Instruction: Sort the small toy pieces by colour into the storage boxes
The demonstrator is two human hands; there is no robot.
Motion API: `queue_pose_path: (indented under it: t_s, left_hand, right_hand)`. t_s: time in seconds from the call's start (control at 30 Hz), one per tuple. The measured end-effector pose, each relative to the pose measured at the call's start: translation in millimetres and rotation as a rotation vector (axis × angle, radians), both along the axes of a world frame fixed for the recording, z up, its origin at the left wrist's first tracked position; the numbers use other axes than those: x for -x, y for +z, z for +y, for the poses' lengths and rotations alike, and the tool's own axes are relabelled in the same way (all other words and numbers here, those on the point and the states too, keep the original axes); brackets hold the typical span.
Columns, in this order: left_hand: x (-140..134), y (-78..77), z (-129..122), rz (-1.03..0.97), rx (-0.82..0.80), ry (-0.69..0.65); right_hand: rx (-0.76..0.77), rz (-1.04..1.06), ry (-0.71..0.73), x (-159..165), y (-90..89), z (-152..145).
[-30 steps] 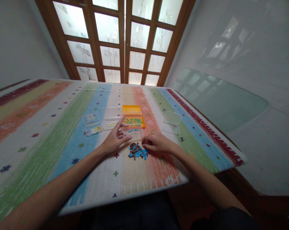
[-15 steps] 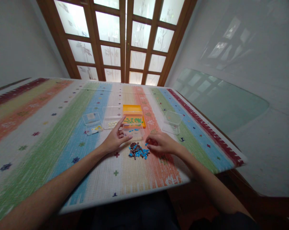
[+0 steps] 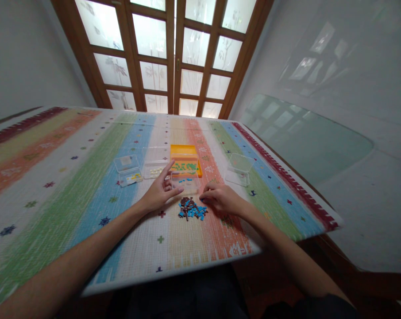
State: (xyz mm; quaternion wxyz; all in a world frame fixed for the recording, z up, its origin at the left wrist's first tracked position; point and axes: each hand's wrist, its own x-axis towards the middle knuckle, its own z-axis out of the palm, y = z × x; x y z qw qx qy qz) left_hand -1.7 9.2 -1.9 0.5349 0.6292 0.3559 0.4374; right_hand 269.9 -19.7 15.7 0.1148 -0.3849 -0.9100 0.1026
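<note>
A mixed heap of small brown and blue building bricks [image 3: 192,209] lies on the tablecloth in front of me. Just right of the heap, my right hand [image 3: 223,198] has its thumb and fingertips pinched on a small blue brick [image 3: 201,199], mostly covered by the fingers. My left hand [image 3: 158,192] is open, its thumb and index finger spread along the left side of a clear plastic box [image 3: 189,189]. A few blue bricks [image 3: 186,180] are in that box. Whether my left hand touches the box I cannot tell.
Behind the clear box stands an open orange case [image 3: 183,149] with green pieces [image 3: 185,167]. To the left are clear boxes with whitish pieces [image 3: 155,172] and yellow pieces [image 3: 134,177]. Another open clear box [image 3: 237,178] stands right. The striped tablecloth [image 3: 130,248] ends close to me.
My right hand has shifted slightly left, and its fingers have closed further over the blue brick. My left hand stays in place beside the clear box.
</note>
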Motion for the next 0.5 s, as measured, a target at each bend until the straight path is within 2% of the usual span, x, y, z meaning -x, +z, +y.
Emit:
queue_pose_path:
  t_s: [0.23, 0.5]
  left_hand:
    - [-0.1, -3.0, 1.5, -0.024, 0.012, -0.008]
    - [-0.5, -2.0, 1.2, -0.005, -0.001, -0.003]
  right_hand:
    - [-0.093, -0.016, -0.051, 2.4, -15.3, -2.5]
    - [-0.103, -0.09, -0.084, 4.4, -17.4, -4.0]
